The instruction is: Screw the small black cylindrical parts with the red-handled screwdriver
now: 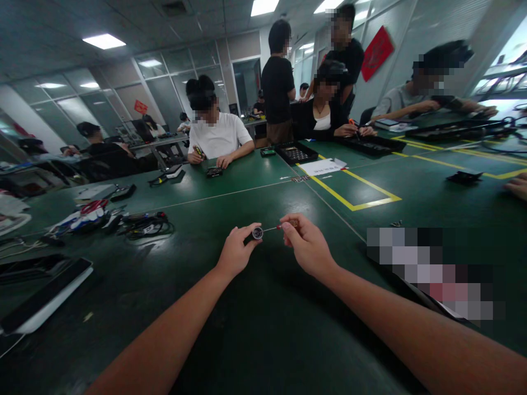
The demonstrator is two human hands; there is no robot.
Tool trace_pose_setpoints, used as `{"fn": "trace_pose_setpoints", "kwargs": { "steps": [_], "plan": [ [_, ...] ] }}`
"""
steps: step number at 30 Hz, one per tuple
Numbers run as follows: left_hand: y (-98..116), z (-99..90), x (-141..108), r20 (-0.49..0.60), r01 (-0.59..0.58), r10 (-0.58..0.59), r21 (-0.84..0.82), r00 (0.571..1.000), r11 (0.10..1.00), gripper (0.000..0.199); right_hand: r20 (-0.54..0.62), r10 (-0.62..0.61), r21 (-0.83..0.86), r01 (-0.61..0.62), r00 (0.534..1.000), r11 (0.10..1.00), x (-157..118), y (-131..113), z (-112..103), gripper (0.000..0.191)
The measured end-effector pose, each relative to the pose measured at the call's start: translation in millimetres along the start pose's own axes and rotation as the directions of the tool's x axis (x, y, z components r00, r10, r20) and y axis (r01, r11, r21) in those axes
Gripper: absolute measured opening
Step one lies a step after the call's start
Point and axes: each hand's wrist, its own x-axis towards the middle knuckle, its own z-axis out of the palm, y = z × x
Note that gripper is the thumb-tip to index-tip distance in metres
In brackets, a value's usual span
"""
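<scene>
Between the thumb and fingers of my left hand [237, 249] is a small round part [257, 233] with a silvery rim and a dark inside, its open face turned toward me. My right hand [308, 244] grips a screwdriver [293, 224] by its reddish handle. The thin shaft points left, and its tip reaches the rim of the round part; whether it touches a screw is too small to tell. Both hands are held just above the green tabletop [263, 318].
Tangled cables and tools [144, 225] lie at left, near a black-and-white case [49, 296]. Yellow tape [376, 206] marks the table beyond my right hand, beside a white paper sheet [323, 166]. A black tray [295, 152] stands farther back. Several people sit across the table.
</scene>
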Motion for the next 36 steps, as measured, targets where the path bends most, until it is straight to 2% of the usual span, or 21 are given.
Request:
{"fn": "trace_pose_setpoints", "kwargs": {
  "steps": [3, 7, 10, 14, 20, 22, 29, 33, 36],
  "plan": [
    [0.7, 1.1, 0.2, 0.0, 0.001, -0.001, 0.015, 1.0, 1.0, 0.036, 0.03, -0.043, 0.03, 0.042, 0.999, 0.999, -4.0, -2.3, 1.3, 0.023],
    [3.2, 1.6, 0.1, 0.007, -0.026, 0.025, 0.033, 1.0, 0.999, 0.036, -0.067, -0.051, -0.097, 0.044, 0.996, 0.994, -5.7, -7.1, 2.1, 0.039],
    [3.6, 1.4, 0.0, 0.001, -0.058, 0.058, 0.042, 0.998, 0.997, 0.036, -0.109, -0.072, -0.182, 0.051, 0.992, 0.982, -4.6, -7.4, 2.0, 0.033],
    [1.4, 1.8, 0.0, -0.009, -0.077, 0.078, 0.043, 0.997, 0.996, 0.035, -0.078, -0.065, -0.171, 0.051, 0.995, 0.984, -4.8, -3.4, 2.7, 0.027],
    [0.2, 2.4, 0.5, 0.001, -0.08, 0.08, 0.055, 0.997, 0.995, 0.035, -0.045, -0.06, -0.211, 0.049, 0.997, 0.976, -5.6, -2.8, 3.7, 0.037],
    [-0.4, 2.5, 0.7, -0.007, -0.078, 0.079, 0.048, 0.997, 0.996, 0.035, -0.051, -0.061, -0.227, 0.048, 0.997, 0.973, -5.1, -3.8, 3.8, 0.034],
    [-3.2, 3.0, 0.6, -0.047, -0.062, 0.064, 0.046, 0.997, 0.997, 0.036, -0.023, 0.001, -0.204, -0.005, 1.0, 0.979, -4.1, -7.2, 1.9, 0.023],
    [-3.3, 3.6, 0.3, -0.037, -0.083, 0.086, 0.072, 0.996, 0.994, 0.035, -0.025, -0.002, -0.227, -0.004, 1.0, 0.974, -4.2, -8.3, 1.6, 0.03],
    [-3.8, 3.5, 0.7, -0.04, -0.068, 0.072, 0.084, 0.997, 0.994, 0.035, -0.032, 0.033, -0.157, -0.038, 0.999, 0.987, -5.2, -6.9, 3.4, 0.02]
  ]
}}
